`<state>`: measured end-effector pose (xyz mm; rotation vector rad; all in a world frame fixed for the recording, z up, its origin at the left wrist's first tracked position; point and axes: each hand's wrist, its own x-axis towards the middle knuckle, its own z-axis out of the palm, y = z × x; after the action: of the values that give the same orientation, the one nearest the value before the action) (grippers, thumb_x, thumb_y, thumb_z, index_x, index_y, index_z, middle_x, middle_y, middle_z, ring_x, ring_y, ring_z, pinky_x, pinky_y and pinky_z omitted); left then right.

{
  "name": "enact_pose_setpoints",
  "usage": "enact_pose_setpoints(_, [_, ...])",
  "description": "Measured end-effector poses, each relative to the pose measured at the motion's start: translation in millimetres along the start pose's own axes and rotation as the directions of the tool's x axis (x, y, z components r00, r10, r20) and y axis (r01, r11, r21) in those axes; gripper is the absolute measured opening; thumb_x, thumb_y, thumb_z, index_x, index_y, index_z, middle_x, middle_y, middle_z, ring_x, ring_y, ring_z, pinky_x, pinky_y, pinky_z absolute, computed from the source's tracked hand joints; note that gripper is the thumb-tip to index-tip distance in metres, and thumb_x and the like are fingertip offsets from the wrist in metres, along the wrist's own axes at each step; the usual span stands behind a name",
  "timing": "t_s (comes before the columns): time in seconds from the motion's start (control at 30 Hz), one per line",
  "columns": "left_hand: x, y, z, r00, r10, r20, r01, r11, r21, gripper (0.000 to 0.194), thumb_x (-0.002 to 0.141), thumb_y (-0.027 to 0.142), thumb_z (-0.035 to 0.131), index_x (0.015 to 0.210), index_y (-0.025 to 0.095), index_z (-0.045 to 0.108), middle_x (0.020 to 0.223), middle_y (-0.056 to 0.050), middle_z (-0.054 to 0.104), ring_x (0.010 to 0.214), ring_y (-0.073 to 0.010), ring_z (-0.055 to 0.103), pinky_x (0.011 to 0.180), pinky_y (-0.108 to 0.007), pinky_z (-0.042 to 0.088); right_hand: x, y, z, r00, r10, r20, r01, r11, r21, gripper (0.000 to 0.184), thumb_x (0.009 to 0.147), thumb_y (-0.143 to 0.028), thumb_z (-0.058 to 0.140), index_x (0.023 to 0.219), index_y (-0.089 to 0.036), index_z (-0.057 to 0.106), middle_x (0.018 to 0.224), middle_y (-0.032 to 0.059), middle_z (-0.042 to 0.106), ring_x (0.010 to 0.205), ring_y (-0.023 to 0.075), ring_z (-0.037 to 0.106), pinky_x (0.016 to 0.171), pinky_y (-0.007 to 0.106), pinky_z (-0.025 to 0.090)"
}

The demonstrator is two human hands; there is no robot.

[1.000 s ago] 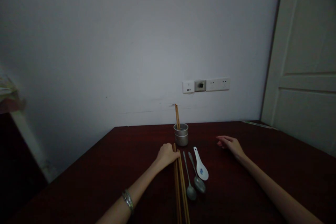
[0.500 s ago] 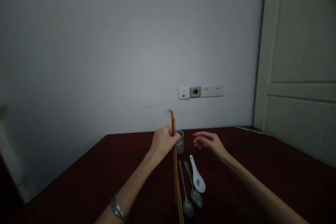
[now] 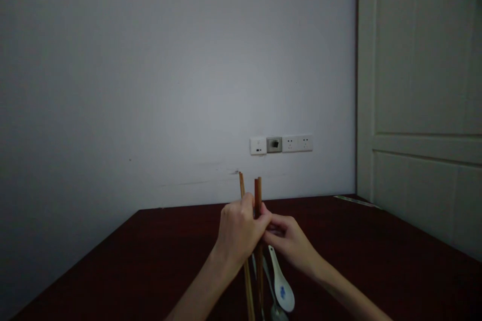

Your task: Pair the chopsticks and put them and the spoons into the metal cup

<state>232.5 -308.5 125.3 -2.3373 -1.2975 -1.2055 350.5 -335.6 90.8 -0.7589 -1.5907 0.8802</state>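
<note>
In the middle of the view, my left hand (image 3: 239,228) is closed around wooden chopsticks (image 3: 248,288), which stand roughly upright and fan into two groups. A lighter group leans left, its tips above my knuckles. The darker chopsticks (image 3: 258,190) rise between my two hands. My right hand (image 3: 288,238) touches my left thumb, its fingers pinched at the darker chopsticks. Below my hands lies a white soup spoon (image 3: 283,293) with a blue mark. Beside it is a metal spoon (image 3: 277,312), partly cut off by the frame. The metal cup is hidden behind my hands.
A dark red table (image 3: 169,251) reaches back to a pale wall (image 3: 169,85). Wall sockets (image 3: 297,143) sit above its far edge. A panelled door (image 3: 422,85) stands on the right, and a flat strip (image 3: 356,201) lies at the back right corner.
My right hand has moved left to meet my left hand and takes hold of the darker chopsticks. The chopsticks have split into two groups. The camera view has shifted a little.
</note>
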Motion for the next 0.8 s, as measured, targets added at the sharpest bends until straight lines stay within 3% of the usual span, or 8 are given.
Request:
enact_pose_setpoints(0.23, [-1.9, 1.1, -7.3, 1.0, 0.014, -0.001, -0.014, 0.996, -0.086, 0.012, 0.074, 0.028, 0.049, 0.067, 0.018, 0.052, 0.057, -0.001, 0.056, 0.053, -0.013, 0.052, 0.056, -0.025, 0.037, -3.1, -4.4, 1.1, 1.0, 0.023, 0.001, -0.023, 0.999, -0.025, 0.025, 0.072, -0.032, 0.06, 0.086, -0.014, 0.068, 0.07, 0.0016, 0.062, 0.068, 0.014, 0.054, 0.06, 0.022, 0.043])
enact_pose_setpoints(0.47, [-0.2, -5.3, -16.0, 0.992, -0.072, 0.108, 0.102, 0.944, -0.313, 0.019, 0.072, 0.035, 0.054, 0.062, 0.018, 0.054, 0.052, 0.001, 0.052, 0.05, -0.0103, 0.047, 0.051, -0.022, 0.034, -3.3, -8.2, 1.1, 0.998, 0.044, 0.041, -0.045, 0.999, 0.009, 0.029, 0.072, -0.037, 0.06, 0.09, -0.015, 0.068, 0.069, 0.0025, 0.064, 0.065, 0.0139, 0.057, 0.06, 0.023, 0.045])
enact_pose_setpoints(0.57, [1.5, -17.4, -19.3, 0.979, -0.065, 0.195, 0.161, 0.831, -0.532, 0.024, 0.072, 0.039, 0.055, 0.072, 0.016, 0.06, 0.058, 0.0, 0.055, 0.052, -0.0099, 0.048, 0.05, -0.02, 0.036, -2.3, -8.6, 0.3, 0.995, 0.069, 0.076, -0.071, 0.997, 0.027, 0.031, 0.073, -0.039, 0.059, 0.09, -0.014, 0.067, 0.071, 0.0051, 0.066, 0.067, 0.0151, 0.06, 0.064, 0.027, 0.047])
enact_pose_setpoints(0.67, [4.4, -30.0, -19.5, 0.949, -0.014, 0.314, 0.252, 0.632, -0.733, 0.03, 0.072, 0.037, 0.056, 0.088, 0.013, 0.062, 0.069, -0.003, 0.06, 0.061, -0.0113, 0.053, 0.056, -0.021, 0.041, -1.4, -6.7, -1.5, 0.991, 0.102, 0.084, -0.106, 0.993, 0.048, 0.029, 0.074, -0.038, 0.059, 0.087, -0.013, 0.066, 0.075, 0.0077, 0.068, 0.069, 0.0162, 0.062, 0.065, 0.028, 0.048])
enact_pose_setpoints(0.73, [6.4, -34.9, -18.3, 0.922, 0.042, 0.385, 0.308, 0.52, -0.797, 0.033, 0.071, 0.035, 0.059, 0.093, 0.011, 0.062, 0.074, -0.005, 0.062, 0.066, -0.0123, 0.055, 0.061, -0.023, 0.043, -1.0, -5.6, -2.8, 0.99, 0.111, 0.086, -0.117, 0.991, 0.062, 0.028, 0.074, -0.037, 0.06, 0.088, -0.013, 0.066, 0.079, 0.0086, 0.068, 0.07, 0.0167, 0.063, 0.066, 0.029, 0.049])
enact_pose_setpoints(0.8, [7.7, -36.0, -17.1, 0.899, 0.086, 0.429, 0.343, 0.471, -0.813, 0.034, 0.07, 0.035, 0.061, 0.091, 0.009, 0.062, 0.076, -0.007, 0.062, 0.066, -0.0127, 0.055, 0.061, -0.024, 0.044, -0.9, -5.9, -3.8, 0.989, 0.114, 0.093, -0.12, 0.991, 0.065, 0.029, 0.073, -0.037, 0.061, 0.088, -0.013, 0.066, 0.079, 0.0086, 0.068, 0.07, 0.0166, 0.064, 0.066, 0.029, 0.05])
